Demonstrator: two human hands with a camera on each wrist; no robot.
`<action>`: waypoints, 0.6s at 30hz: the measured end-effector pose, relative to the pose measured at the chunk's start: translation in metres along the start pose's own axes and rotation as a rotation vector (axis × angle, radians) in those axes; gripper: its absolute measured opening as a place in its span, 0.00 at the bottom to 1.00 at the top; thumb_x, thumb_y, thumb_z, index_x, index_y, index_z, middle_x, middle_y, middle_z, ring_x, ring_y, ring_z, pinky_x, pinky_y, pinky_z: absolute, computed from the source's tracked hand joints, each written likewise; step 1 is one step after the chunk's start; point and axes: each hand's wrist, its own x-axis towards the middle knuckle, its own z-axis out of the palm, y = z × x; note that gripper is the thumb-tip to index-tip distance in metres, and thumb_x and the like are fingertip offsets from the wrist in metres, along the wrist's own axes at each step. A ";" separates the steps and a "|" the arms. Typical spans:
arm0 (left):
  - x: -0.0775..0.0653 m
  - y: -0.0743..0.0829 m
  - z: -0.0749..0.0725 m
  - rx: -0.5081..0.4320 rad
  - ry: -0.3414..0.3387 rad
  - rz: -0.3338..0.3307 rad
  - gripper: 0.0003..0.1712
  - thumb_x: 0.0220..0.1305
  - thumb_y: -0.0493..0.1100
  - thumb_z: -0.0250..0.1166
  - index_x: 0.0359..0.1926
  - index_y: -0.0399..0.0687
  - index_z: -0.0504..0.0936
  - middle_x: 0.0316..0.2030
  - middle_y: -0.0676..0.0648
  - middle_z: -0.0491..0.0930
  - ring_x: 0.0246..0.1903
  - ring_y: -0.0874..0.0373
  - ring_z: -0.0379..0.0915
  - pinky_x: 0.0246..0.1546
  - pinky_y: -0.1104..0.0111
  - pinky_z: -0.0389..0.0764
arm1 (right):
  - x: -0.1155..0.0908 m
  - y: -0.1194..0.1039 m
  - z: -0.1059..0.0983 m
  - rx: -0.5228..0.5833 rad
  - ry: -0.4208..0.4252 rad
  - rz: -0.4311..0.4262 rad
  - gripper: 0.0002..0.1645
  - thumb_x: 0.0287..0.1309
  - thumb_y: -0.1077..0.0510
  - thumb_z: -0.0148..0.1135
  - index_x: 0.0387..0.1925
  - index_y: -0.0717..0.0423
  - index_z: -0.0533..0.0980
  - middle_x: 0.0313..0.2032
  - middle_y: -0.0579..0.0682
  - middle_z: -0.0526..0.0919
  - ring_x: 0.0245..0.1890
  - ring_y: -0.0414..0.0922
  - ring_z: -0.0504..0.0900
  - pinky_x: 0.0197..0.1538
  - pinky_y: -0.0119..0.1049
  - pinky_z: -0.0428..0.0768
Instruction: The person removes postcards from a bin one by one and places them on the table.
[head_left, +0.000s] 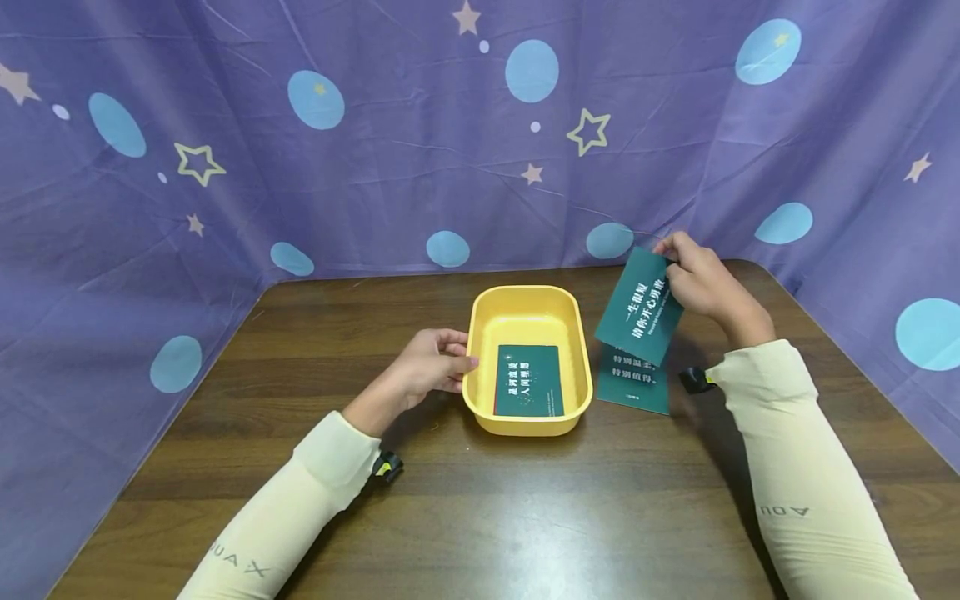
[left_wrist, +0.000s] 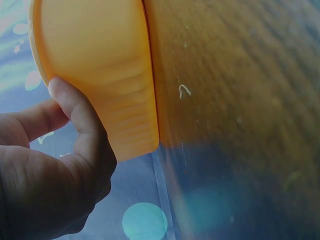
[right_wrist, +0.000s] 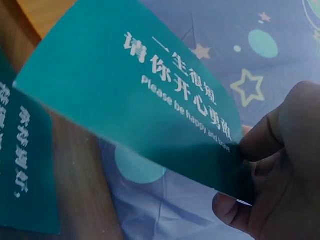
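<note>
A green card [head_left: 640, 307] with white lettering is lifted and tilted above the table at the right. My right hand [head_left: 697, 279] pinches its upper right corner between thumb and fingers, seen close in the right wrist view on the card [right_wrist: 125, 95]. Below it, partly covered, another green card [head_left: 633, 392] lies on the table. A yellow plastic tray [head_left: 583, 367] stands to the left, and in it lies a green card [head_left: 528, 381] with a thin red strip at its left edge. My left hand [head_left: 431, 367] holds the tray's left rim, thumb against the edge.
The brown wooden table [head_left: 337, 333] carries the tray and cards. A purple curtain [head_left: 390, 150] with stars and blue dots hangs along its back and sides. Small dark devices with straps sit at both wrists, the left one [head_left: 387, 467] by the sleeve cuff.
</note>
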 end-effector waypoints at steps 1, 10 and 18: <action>0.000 0.000 0.000 0.000 0.000 0.000 0.29 0.66 0.29 0.67 0.66 0.28 0.70 0.41 0.45 0.75 0.29 0.55 0.78 0.27 0.68 0.87 | 0.000 0.002 0.001 -0.006 -0.007 0.004 0.21 0.70 0.67 0.34 0.59 0.67 0.65 0.53 0.69 0.75 0.51 0.61 0.73 0.54 0.56 0.73; -0.001 0.000 0.000 -0.004 -0.002 0.007 0.29 0.66 0.29 0.67 0.66 0.28 0.70 0.41 0.45 0.75 0.30 0.54 0.79 0.27 0.68 0.87 | 0.006 0.019 0.010 -0.057 -0.079 0.015 0.19 0.69 0.66 0.36 0.57 0.67 0.67 0.51 0.69 0.74 0.49 0.61 0.74 0.49 0.55 0.75; -0.003 0.002 0.000 0.000 0.002 -0.005 0.29 0.66 0.29 0.67 0.65 0.29 0.71 0.40 0.45 0.75 0.27 0.55 0.76 0.28 0.67 0.87 | 0.005 0.026 0.017 -0.084 -0.182 0.033 0.18 0.67 0.67 0.38 0.54 0.64 0.69 0.49 0.66 0.76 0.48 0.58 0.74 0.46 0.48 0.75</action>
